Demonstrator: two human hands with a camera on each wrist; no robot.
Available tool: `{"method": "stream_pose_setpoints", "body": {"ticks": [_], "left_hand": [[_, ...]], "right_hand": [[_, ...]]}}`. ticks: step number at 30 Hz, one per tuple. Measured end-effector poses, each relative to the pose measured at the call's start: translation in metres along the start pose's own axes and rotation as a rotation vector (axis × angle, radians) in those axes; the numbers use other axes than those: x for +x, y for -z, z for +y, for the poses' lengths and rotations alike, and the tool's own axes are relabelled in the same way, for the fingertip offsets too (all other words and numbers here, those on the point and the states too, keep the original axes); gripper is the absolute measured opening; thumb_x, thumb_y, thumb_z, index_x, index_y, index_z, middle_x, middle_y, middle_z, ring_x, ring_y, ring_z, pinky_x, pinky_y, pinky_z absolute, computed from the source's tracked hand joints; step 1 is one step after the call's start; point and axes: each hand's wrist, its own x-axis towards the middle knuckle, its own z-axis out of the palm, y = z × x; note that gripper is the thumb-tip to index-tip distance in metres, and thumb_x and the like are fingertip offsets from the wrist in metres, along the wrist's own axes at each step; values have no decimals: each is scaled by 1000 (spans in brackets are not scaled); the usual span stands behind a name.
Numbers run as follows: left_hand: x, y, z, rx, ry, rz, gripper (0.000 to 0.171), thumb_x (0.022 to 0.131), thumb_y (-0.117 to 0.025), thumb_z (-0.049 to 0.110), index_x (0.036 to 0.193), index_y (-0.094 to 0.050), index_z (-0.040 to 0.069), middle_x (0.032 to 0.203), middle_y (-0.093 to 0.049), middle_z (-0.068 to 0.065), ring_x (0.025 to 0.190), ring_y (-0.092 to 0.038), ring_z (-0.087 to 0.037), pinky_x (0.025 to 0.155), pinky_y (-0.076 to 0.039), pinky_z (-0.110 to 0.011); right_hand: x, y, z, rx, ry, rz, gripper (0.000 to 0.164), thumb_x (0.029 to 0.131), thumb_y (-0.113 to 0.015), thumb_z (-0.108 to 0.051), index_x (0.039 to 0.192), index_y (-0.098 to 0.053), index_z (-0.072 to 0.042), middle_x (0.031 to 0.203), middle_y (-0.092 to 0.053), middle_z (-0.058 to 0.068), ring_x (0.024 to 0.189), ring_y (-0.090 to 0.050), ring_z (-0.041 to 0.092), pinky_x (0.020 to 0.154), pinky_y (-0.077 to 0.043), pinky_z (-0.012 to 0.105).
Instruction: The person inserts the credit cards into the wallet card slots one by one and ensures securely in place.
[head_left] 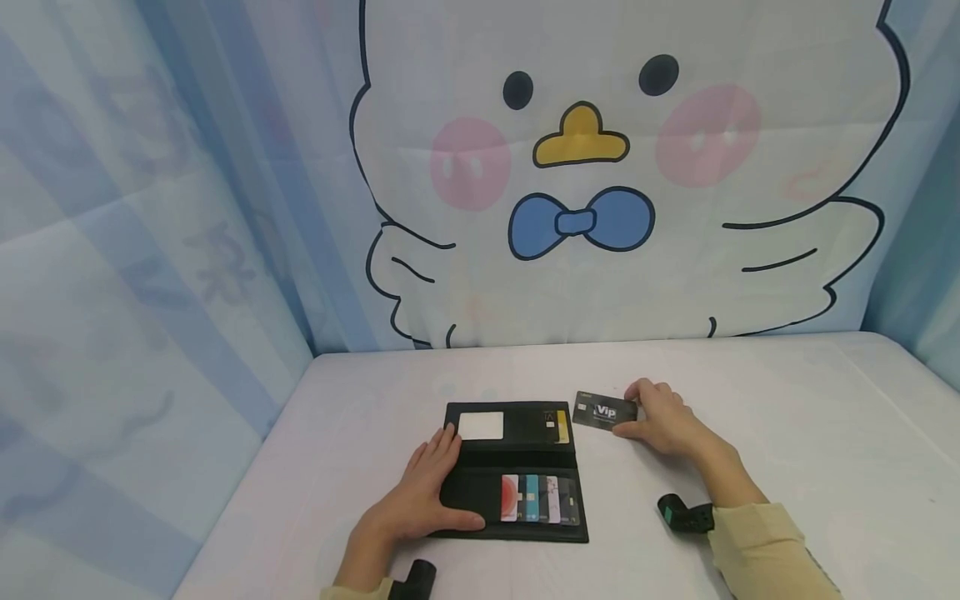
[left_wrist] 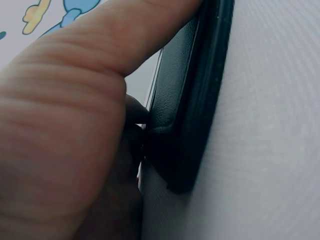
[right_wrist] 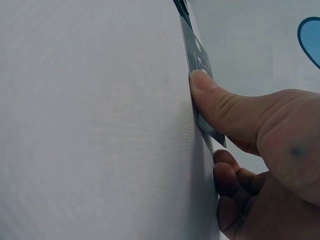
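A black card wallet [head_left: 480,483] lies unfolded on the table, its upper and lower panels showing. My left hand [head_left: 420,496] rests on its left side, fingers straight at the upper panel and thumb stretched over the lower one. Up close in the left wrist view, the thumb lies over the wallet's black edge [left_wrist: 175,90]. A dark card marked "Vip" [head_left: 603,411] is beside the wallet's top right corner. My right hand [head_left: 663,421] pinches that card's right end between thumb and fingers. In the right wrist view the card [right_wrist: 200,60] stands close along the white surface.
Several colourful cards [head_left: 532,498] fill slots in the lower panel. Another card with a gold edge [head_left: 561,425] sits in the upper panel, near a white window [head_left: 482,425]. A white cloth covers the table [head_left: 825,467]; a cartoon curtain [head_left: 585,292] hangs behind it.
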Motion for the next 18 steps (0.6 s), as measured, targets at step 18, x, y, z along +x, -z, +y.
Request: {"method": "stream_pose_setpoints", "body": {"ticks": [18], "left_hand": [[-1, 1, 1, -10, 3, -4, 117, 75, -86, 49, 158, -22, -5, 167, -8, -18, 154, -2, -34, 121, 0, -55]], "right_hand": [[1, 4, 0, 76, 45, -74, 62, 84, -83, -18, 130, -51, 8, 97, -59, 13, 84, -53, 25, 73, -46, 41]]}}
